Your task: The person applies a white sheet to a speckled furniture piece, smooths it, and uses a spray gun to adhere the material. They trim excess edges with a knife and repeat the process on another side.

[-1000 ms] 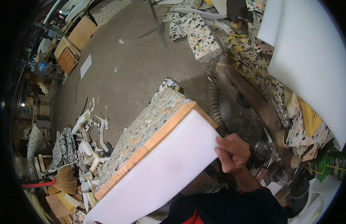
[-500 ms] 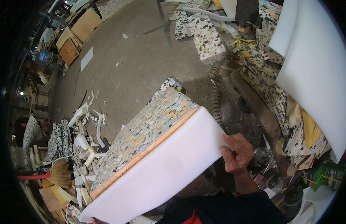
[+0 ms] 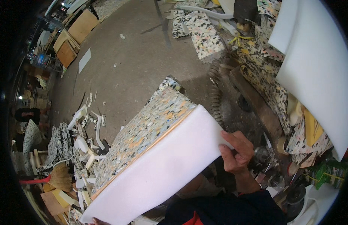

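Observation:
A white foam strip lies along the near side of a speckled foam block, hiding most of a thin orange edge band between them. My right hand grips the strip's right end with thumb and fingers. My left hand holds the strip's lower left end, mostly cut off by the frame. Behind the block sits a black-and-white speckled foam piece.
Foam scraps, a red-handled broom and plywood boards lie left. At right are stacked foam, white sheets, a coiled hose and tools. A person is at far left.
The white strip has shifted up over the orange band, which now shows only narrowly. My right hand moved slightly right with it. A person has come into sight at far left.

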`<state>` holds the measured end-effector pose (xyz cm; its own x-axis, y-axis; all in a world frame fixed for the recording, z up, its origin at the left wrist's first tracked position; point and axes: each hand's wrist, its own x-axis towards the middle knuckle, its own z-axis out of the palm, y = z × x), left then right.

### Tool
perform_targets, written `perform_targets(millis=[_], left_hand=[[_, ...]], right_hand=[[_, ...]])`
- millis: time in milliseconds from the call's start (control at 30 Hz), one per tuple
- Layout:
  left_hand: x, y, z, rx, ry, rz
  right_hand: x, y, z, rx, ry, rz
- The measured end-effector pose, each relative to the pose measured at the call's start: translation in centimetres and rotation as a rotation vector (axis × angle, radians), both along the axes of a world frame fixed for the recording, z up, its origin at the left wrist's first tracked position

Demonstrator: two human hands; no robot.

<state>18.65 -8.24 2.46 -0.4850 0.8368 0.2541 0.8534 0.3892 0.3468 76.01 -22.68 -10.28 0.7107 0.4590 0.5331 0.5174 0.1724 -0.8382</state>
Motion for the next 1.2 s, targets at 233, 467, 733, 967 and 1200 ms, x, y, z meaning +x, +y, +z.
perform_targets(millis=[233, 467, 733, 967, 1200], left_hand=[[4.0, 3.9, -0.5, 0.097, 0.105, -0.075], [5.4, 7.0, -0.3, 0.131, 0.137, -0.210], [6.2, 7.8, 0.6, 0.122, 0.161, -0.243], [6.5, 8.5, 1.3, 0.124, 0.181, -0.279], [4.5, 7.3, 1.9, 0.116, 0.154, -0.281]], right_hand=[[-0.2, 0.0, 0.3, 0.002, -0.008, -0.020], [-0.8, -0.5, -0.5, 0.000, 0.081, -0.021], [-0.7, -0.4, -0.7, 0.095, 0.230, 0.012], [-1.8, -0.7, -0.5, 0.030, 0.293, -0.019], [-1.2, 0.1, -1.2, 0.052, 0.215, -0.081]])
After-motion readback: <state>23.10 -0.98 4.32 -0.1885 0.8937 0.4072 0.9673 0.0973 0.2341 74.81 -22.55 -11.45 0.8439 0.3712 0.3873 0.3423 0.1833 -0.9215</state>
